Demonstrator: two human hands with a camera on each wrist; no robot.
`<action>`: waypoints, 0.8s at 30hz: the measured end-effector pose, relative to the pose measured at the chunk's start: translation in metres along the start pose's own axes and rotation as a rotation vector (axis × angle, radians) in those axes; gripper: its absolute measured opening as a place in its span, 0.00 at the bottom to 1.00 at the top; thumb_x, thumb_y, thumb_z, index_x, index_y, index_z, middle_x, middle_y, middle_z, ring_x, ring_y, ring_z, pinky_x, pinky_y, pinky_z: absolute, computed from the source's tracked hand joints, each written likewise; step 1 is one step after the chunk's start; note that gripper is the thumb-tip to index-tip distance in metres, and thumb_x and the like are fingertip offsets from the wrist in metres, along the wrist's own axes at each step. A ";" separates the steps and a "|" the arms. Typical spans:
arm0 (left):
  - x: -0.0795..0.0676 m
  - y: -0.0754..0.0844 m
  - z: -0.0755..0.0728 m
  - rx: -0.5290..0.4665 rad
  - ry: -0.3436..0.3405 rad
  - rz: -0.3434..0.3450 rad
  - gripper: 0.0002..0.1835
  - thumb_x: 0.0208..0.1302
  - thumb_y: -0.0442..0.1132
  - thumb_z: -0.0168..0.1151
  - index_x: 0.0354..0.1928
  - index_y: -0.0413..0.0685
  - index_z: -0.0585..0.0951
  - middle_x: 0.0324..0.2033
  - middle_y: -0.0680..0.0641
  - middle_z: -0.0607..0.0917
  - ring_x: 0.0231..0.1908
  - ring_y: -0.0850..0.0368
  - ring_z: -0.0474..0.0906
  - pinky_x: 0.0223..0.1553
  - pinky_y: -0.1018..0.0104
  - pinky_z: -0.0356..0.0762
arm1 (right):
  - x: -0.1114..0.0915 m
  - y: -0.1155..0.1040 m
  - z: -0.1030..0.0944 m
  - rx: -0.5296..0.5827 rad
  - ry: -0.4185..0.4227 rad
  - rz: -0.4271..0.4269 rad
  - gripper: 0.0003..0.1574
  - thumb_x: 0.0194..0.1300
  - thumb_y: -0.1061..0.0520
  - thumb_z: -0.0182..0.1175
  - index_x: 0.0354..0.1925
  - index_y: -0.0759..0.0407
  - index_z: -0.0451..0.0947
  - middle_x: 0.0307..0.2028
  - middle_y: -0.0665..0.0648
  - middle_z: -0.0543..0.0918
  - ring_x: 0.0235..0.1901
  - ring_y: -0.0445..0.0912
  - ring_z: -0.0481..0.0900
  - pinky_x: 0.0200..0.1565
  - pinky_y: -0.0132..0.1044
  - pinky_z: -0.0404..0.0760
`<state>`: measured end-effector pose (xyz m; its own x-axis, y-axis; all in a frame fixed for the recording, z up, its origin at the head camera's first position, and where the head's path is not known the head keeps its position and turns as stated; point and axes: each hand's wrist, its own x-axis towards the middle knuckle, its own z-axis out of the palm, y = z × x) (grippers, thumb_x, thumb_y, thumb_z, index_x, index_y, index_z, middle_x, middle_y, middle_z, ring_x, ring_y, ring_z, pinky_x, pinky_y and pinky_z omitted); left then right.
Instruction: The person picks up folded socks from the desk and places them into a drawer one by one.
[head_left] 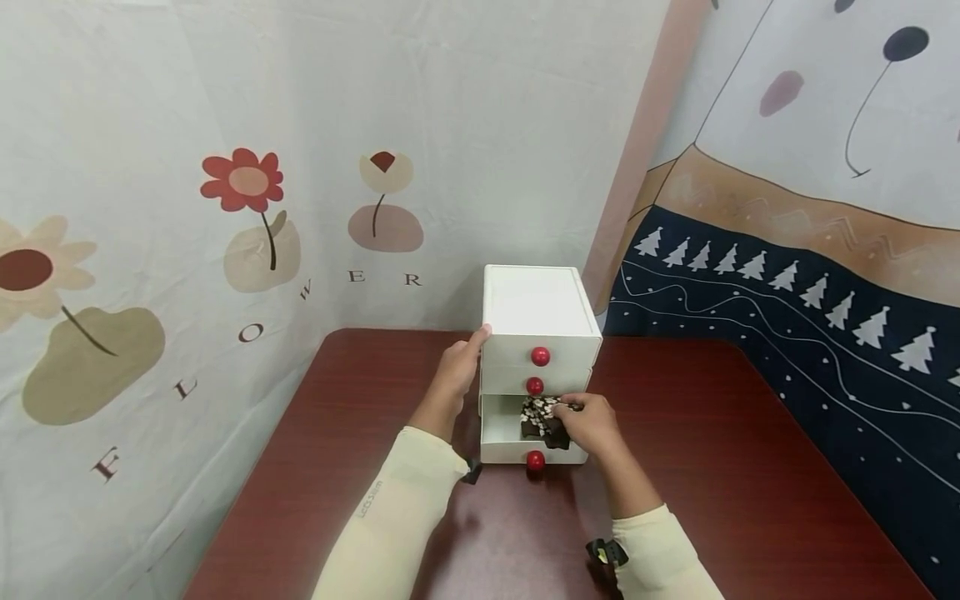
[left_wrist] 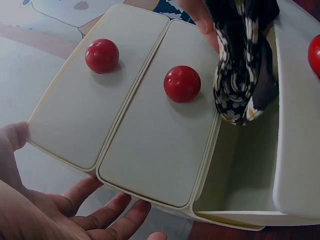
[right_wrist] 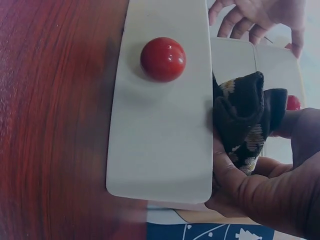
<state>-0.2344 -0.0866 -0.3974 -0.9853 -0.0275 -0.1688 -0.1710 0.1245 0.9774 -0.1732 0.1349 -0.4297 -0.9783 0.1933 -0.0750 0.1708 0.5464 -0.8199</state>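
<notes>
A white drawer cabinet (head_left: pixel 536 302) with red round knobs stands on the table, its bottom drawer (head_left: pixel 498 453) pulled out. My right hand (head_left: pixel 592 423) pinches folded black socks (head_left: pixel 537 417) with a white flower pattern, over the right part of that drawer. In the right wrist view the socks (right_wrist: pixel 245 112) sit between thumb and fingers, just behind the drawer front (right_wrist: pixel 160 130). My left hand (head_left: pixel 456 371) touches the cabinet's left side. The left wrist view shows its fingers (left_wrist: pixel 82 195) spread and fairly straight along the side, thumb by the top edge.
The two upper drawers (left_wrist: pixel 150 150) are closed, each with a red knob (left_wrist: pixel 182 84). The bottom drawer's knob (head_left: pixel 536 460) juts toward me over the dark red table (head_left: pixel 360 417). Behind the table hang a white flower-printed cloth (head_left: pixel 450 125) and a navy cloth with trees (head_left: pixel 750 308).
</notes>
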 end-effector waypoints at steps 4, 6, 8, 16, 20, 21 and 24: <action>0.000 -0.001 0.000 0.003 0.004 0.000 0.46 0.76 0.72 0.53 0.75 0.38 0.74 0.75 0.35 0.76 0.78 0.34 0.68 0.77 0.24 0.62 | 0.001 -0.001 0.005 -0.013 0.006 -0.009 0.22 0.68 0.55 0.67 0.55 0.66 0.90 0.58 0.72 0.88 0.58 0.62 0.83 0.58 0.52 0.83; 0.000 -0.001 0.000 -0.002 0.006 0.000 0.46 0.76 0.72 0.54 0.74 0.38 0.75 0.75 0.35 0.76 0.78 0.34 0.69 0.77 0.25 0.62 | 0.002 -0.001 0.007 -0.006 0.001 -0.011 0.23 0.68 0.55 0.67 0.56 0.67 0.89 0.58 0.72 0.88 0.58 0.62 0.83 0.59 0.52 0.83; 0.001 -0.002 0.000 -0.005 0.006 0.003 0.45 0.76 0.72 0.54 0.73 0.37 0.75 0.74 0.35 0.77 0.78 0.34 0.69 0.77 0.25 0.63 | 0.003 -0.001 0.010 0.001 -0.011 -0.014 0.24 0.68 0.55 0.67 0.57 0.68 0.88 0.59 0.73 0.87 0.58 0.61 0.83 0.58 0.52 0.84; -0.001 -0.001 -0.001 -0.004 -0.001 -0.004 0.45 0.76 0.72 0.54 0.73 0.38 0.76 0.74 0.35 0.76 0.78 0.34 0.69 0.77 0.24 0.62 | 0.012 -0.001 0.021 0.037 -0.075 -0.019 0.23 0.73 0.55 0.66 0.57 0.71 0.86 0.58 0.73 0.86 0.56 0.61 0.83 0.54 0.50 0.85; -0.001 -0.001 -0.001 -0.007 0.002 -0.006 0.45 0.76 0.72 0.53 0.73 0.38 0.75 0.75 0.35 0.76 0.78 0.34 0.68 0.77 0.23 0.62 | 0.015 0.001 0.025 0.018 -0.094 -0.040 0.22 0.75 0.56 0.65 0.57 0.72 0.86 0.59 0.73 0.86 0.58 0.63 0.82 0.57 0.55 0.84; -0.001 -0.001 -0.001 -0.008 0.002 -0.006 0.45 0.76 0.72 0.54 0.73 0.38 0.75 0.75 0.35 0.76 0.78 0.34 0.68 0.77 0.23 0.62 | 0.015 0.001 0.026 0.002 -0.095 -0.047 0.21 0.75 0.56 0.65 0.57 0.72 0.86 0.58 0.73 0.86 0.58 0.63 0.82 0.58 0.56 0.84; -0.001 -0.001 -0.001 -0.006 -0.001 -0.007 0.45 0.76 0.72 0.54 0.73 0.39 0.75 0.75 0.35 0.76 0.78 0.34 0.68 0.77 0.23 0.62 | 0.017 0.004 0.029 -0.059 -0.101 -0.088 0.19 0.75 0.58 0.65 0.56 0.72 0.86 0.56 0.72 0.87 0.57 0.63 0.83 0.58 0.57 0.83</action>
<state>-0.2332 -0.0874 -0.3983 -0.9841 -0.0269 -0.1756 -0.1775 0.1184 0.9770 -0.1926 0.1164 -0.4507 -0.9961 0.0610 -0.0632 0.0873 0.6053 -0.7912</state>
